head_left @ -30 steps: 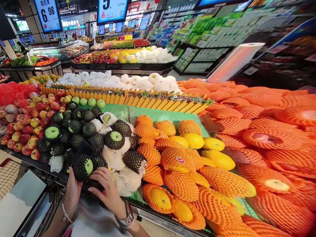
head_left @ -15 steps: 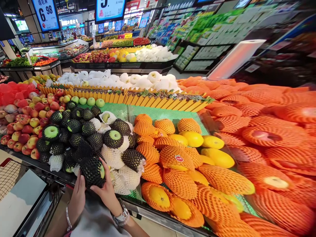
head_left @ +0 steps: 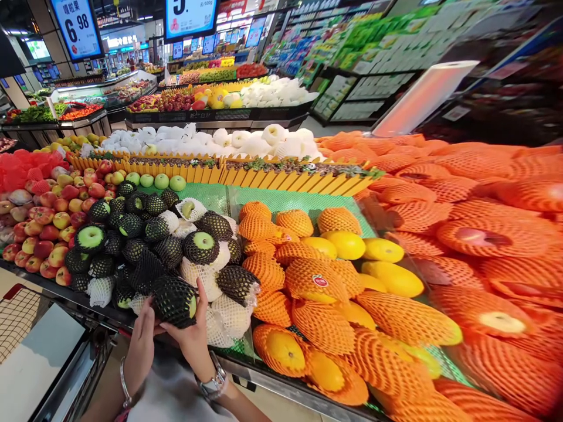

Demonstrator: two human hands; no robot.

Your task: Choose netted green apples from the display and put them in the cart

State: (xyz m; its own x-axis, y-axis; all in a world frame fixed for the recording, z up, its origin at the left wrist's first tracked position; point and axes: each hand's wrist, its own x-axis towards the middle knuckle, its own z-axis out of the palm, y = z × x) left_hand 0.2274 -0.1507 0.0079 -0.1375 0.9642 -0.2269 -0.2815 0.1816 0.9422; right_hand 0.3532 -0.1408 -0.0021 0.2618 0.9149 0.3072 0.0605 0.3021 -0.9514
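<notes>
Between my two hands is a green apple [head_left: 175, 302] in a black foam net, over the front edge of the display. My left hand [head_left: 139, 340], with a bracelet at its wrist, presses its fingers to the apple's left side. My right hand [head_left: 192, 340], with a watch at the wrist, has its thumb under the apple and its fingers up along the right side. A bare green patch shows at the apple's right end. Behind it lies a heap of black-netted green apples [head_left: 90, 237], some in white nets [head_left: 233, 316].
Red apples [head_left: 57, 231] are piled to the left, orange-netted yellow melons [head_left: 319, 278] to the right. A yellow picket divider [head_left: 290, 179] runs behind. A shopping cart [head_left: 20, 316] stands at the lower left, against the display's front rail [head_left: 264, 375].
The netted apple has shifted slightly right and turned in my hands, its green patch now further right. My right hand has moved a little right with it.
</notes>
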